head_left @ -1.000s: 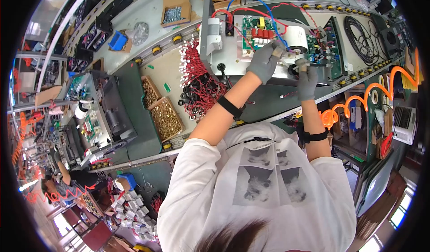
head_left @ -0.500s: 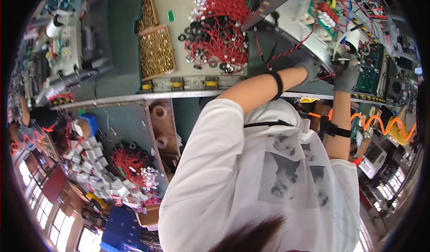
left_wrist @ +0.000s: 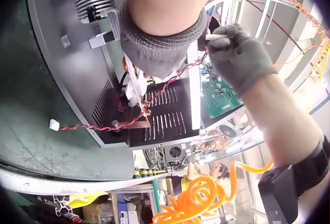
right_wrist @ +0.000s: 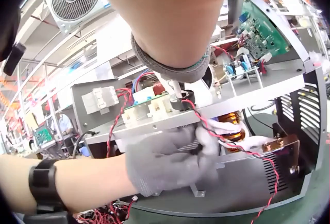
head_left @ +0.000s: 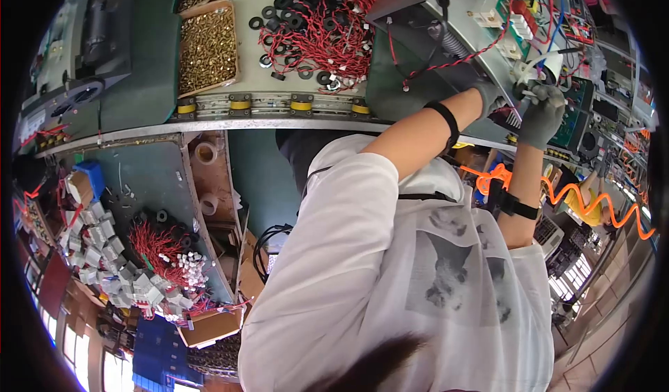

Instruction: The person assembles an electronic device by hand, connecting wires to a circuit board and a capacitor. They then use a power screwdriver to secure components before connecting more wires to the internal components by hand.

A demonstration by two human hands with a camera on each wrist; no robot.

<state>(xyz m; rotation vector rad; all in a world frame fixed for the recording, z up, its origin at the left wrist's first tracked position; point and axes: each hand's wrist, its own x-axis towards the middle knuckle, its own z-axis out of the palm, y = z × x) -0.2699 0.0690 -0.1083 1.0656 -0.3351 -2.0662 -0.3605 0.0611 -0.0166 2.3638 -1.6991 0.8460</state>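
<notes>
My gloved left hand (right_wrist: 167,162) reaches under the metal shelf (right_wrist: 154,129) of an open equipment chassis. In the right wrist view its bent fingers hold a white-sleeved lead (right_wrist: 221,126) beside a copper-wound coil (right_wrist: 231,123); the fingertips blend into the pale sleeve. Mostly the cuff of this hand shows in the left wrist view. Above the shelf, my gloved right hand (head_left: 543,113) pinches a thin white sleeved piece (left_wrist: 216,37) between thumb and fingers, near the white cylinder (head_left: 552,64). A twisted red-and-black wire (right_wrist: 247,151) passes through a black ring (right_wrist: 180,102) and hangs over the shelf edge.
Left of the chassis lies a heap of red-black wires with black rings (head_left: 320,29). Beyond it stands a box of brass fasteners (head_left: 208,50). Green circuit boards (right_wrist: 263,33) stand in the chassis. An orange coiled hose (head_left: 592,204) hangs at the right, past the bench edge.
My left hand has gone from above the shelf to under it. The right hand stays by the white cylinder. The head view has swung, showing more of the floor side and left bench.
</notes>
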